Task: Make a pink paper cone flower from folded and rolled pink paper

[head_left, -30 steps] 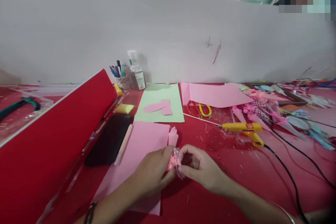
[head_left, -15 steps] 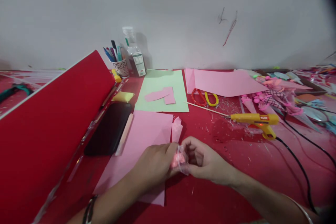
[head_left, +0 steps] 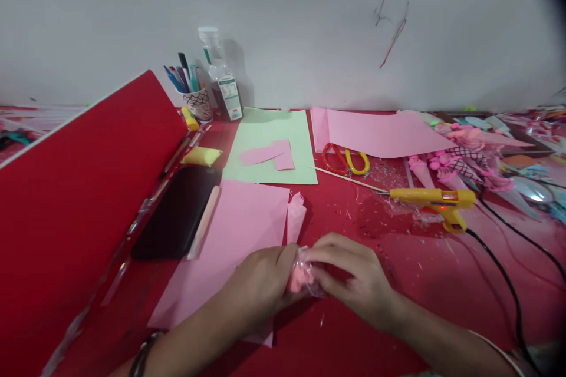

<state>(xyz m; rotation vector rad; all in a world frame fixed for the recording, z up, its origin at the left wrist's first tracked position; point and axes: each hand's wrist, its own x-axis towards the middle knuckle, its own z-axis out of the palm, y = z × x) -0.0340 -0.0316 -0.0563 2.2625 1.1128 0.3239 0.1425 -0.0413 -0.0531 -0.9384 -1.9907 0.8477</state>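
My left hand [head_left: 260, 285] and my right hand [head_left: 354, 280] meet low in the middle of the head view, both pinched on a small clear plastic bag of pink bits [head_left: 303, 274]. They hover just above the red table [head_left: 398, 283], at the right edge of a pink paper sheet [head_left: 230, 241]. A small crumpled pink paper piece [head_left: 295, 215] lies just beyond my fingers.
A yellow glue gun [head_left: 431, 200] with a black cord lies to the right. Red and yellow scissors [head_left: 345, 160], a green sheet [head_left: 269, 144], a larger pink sheet [head_left: 375, 132], a pen cup [head_left: 192, 94], a bottle [head_left: 221, 79], a black phone [head_left: 177, 212] and a red board [head_left: 75, 188] surround them.
The view has tilted downward, so everything shifts up the frame. My right hand has rolled palm-down over the bag; both hands keep hold of it.
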